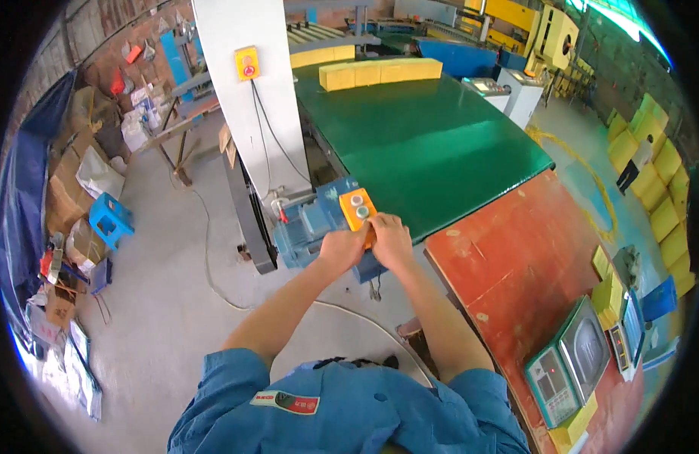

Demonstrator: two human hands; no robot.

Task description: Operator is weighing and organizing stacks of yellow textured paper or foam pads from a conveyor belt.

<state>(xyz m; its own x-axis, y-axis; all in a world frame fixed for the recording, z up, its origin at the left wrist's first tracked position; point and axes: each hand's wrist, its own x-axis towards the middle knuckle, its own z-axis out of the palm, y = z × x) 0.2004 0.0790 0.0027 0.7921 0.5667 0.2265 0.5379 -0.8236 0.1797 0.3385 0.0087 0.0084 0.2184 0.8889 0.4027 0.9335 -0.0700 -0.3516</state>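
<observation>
Both of my hands are at a small orange-yellow push-button control box (352, 200) with two round buttons on its face. My left hand (342, 250) grips its lower left side, with the thumb near the lower button. From the right, my right hand (391, 238) curls over the lower right corner and the fingers lie close to that same button. The box rests against a blue motor (308, 227) beside the green conveyor belt (432, 144). Some of my fingertips are hidden behind the box.
Yellow blocks (379, 73) line the belt's far end. A red-brown table (508, 242) on the right carries a digital scale (554, 382). Left of the motor stands a white column (247, 106) with an emergency-stop box (247, 63). A cable (207, 250) crosses the floor near a blue stool (111, 218).
</observation>
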